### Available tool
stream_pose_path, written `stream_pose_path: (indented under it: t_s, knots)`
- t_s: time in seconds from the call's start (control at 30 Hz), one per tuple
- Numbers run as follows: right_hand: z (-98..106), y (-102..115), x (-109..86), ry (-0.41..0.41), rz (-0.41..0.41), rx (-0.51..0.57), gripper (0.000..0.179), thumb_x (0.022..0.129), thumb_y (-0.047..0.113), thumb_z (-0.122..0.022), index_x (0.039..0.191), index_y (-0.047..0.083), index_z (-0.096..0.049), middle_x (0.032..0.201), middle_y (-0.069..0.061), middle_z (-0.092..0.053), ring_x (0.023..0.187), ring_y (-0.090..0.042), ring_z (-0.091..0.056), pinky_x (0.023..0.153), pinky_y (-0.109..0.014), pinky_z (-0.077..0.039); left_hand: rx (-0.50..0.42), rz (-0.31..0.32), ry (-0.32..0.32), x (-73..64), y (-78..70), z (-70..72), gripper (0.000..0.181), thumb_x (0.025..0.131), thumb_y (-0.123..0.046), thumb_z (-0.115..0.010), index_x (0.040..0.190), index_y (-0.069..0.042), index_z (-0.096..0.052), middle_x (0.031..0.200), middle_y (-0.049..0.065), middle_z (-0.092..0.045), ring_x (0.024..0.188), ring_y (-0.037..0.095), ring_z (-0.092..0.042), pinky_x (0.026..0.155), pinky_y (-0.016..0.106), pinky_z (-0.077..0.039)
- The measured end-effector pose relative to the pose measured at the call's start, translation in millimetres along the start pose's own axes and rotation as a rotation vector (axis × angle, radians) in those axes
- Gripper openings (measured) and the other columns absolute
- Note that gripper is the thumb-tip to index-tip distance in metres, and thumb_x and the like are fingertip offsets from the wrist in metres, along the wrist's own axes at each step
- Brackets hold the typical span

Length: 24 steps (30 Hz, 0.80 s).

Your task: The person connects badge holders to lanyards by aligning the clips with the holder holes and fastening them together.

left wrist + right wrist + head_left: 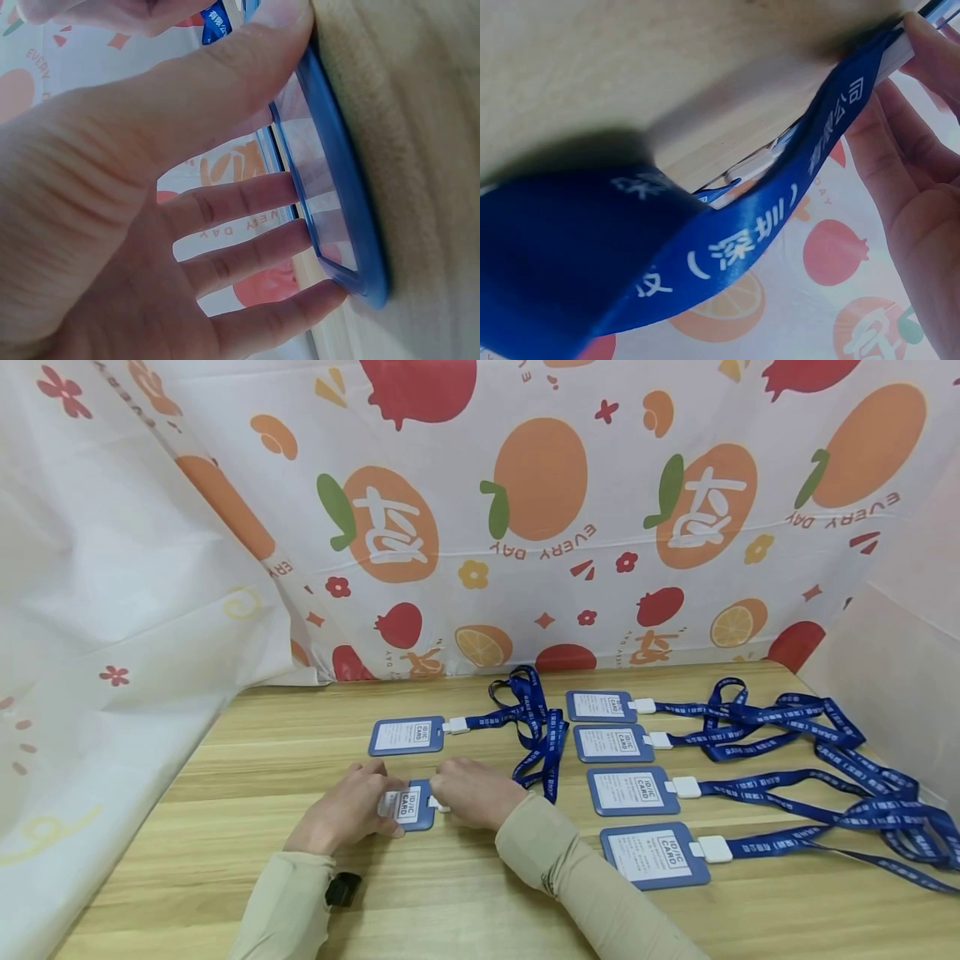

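A blue ID card holder [423, 817] with a white printed card lies on the table between the two hands. My left hand [347, 810] holds it by its long edges; the left wrist view has the thumb on one side of the blue frame [346, 180] and spread fingertips along the other. At the holder's clip end, my right hand [474, 792] pinches the white clip, which its fingers mostly cover. From there a dark blue lanyard [742, 236] with white lettering loops toward the right wrist camera. Just beyond the hands lies another card holder [407, 736] with its lanyard [529, 710].
Several more card holders [648, 856] sit in a column on the right, white clips facing right. Their blue lanyards [873, 768] spread toward the table's right side. A fruit-print sheet [465, 610] hangs behind the wooden table [187, 852].
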State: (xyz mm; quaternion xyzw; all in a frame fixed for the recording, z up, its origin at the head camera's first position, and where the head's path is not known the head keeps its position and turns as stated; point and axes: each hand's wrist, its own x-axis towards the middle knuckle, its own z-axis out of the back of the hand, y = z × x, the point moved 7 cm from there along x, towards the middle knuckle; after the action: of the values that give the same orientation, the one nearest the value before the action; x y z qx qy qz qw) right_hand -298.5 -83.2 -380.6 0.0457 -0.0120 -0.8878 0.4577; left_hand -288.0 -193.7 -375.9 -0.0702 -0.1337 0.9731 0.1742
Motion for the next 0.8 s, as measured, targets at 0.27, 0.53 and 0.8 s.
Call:
stream_pose_path:
  t_s: [0.27,0.53,0.8]
  knots:
    - [0.4,0.4,0.0,0.006,-0.005,-0.004,0.013,0.096,0.006,-0.070,0.106,0.009,-0.079,0.092,-0.001,-0.070,0.077,-0.007,-0.062,0.069,-0.014,-0.051,-0.003,-0.003,-0.003,-0.4,-0.1,0.3,0.055,0.069,-0.020,-0.093,0.117,0.000,-0.075,0.101,0.007,-0.059,0.088,0.025,-0.049,0.081,0.042,-0.049]
    - [0.4,0.3,0.2,0.010,-0.008,-0.001,0.014,0.097,0.007,-0.069,0.107,0.009,-0.079,0.092,-0.001,-0.070,0.076,-0.006,-0.062,0.070,-0.015,-0.051,0.000,-0.004,-0.006,-0.6,-0.3,0.0,0.056,0.069,-0.020,-0.093,0.118,0.000,-0.075,0.102,0.007,-0.059,0.089,0.025,-0.050,0.082,0.043,-0.049]
    - [0.2,0.4,0.4,0.006,-0.003,0.002,0.013,0.096,0.007,-0.070,0.107,0.008,-0.079,0.092,-0.002,-0.070,0.075,-0.006,-0.062,0.069,-0.014,-0.051,-0.001,-0.002,-0.007,-0.8,-0.6,0.1,0.056,0.069,-0.020,-0.093,0.118,0.000,-0.075,0.101,0.006,-0.058,0.089,0.025,-0.050,0.081,0.042,-0.048]
